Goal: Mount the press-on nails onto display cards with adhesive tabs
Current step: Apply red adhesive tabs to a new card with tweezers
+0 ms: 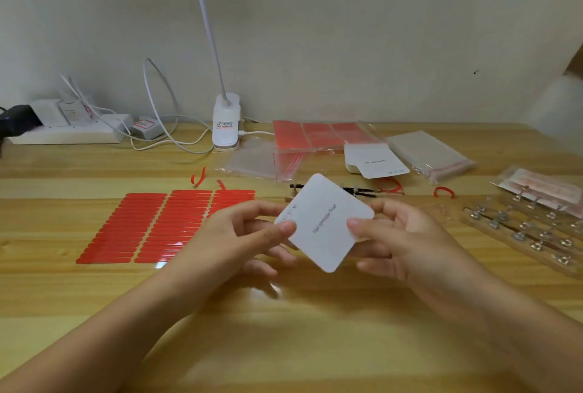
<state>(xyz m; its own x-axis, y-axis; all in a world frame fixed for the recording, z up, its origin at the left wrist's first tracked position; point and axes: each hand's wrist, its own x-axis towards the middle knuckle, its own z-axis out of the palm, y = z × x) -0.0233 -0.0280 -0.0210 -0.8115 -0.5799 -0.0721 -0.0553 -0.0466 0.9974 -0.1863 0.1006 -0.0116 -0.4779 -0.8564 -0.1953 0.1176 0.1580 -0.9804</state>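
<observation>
White card stock is the nearest thing to the camera: one display card (325, 222), printed "Handmade Nail", is held in the air above the wooden table (284, 329), tilted like a diamond. The left hand (239, 235) pinches its left corner between thumb and curled fingers, and the right hand (403, 235) pinches the right edge in the same way, so both hands are closed on the card. I think it is held by the edges to keep the printed face clean and to turn it to the correct direction before a tab goes on; no nail or tab is on it yet. Just behind the left hand lies the sheet of red adhesive tabs (164, 228), flat on the table and within easy reach, and some peeled red strips (198, 176) lie loose behind it. To the right, a clear tray (530, 231) carries small metal stands; the press-on nails (542, 187) seem to be in the clear package beside it, but they are blurred. Further back are the stack of spare cards (372, 162), plastic zip bags (432, 153) and more red sheets (315, 135). At the wall stand a white clip lamp (225, 123) and a power strip (69, 134).
</observation>
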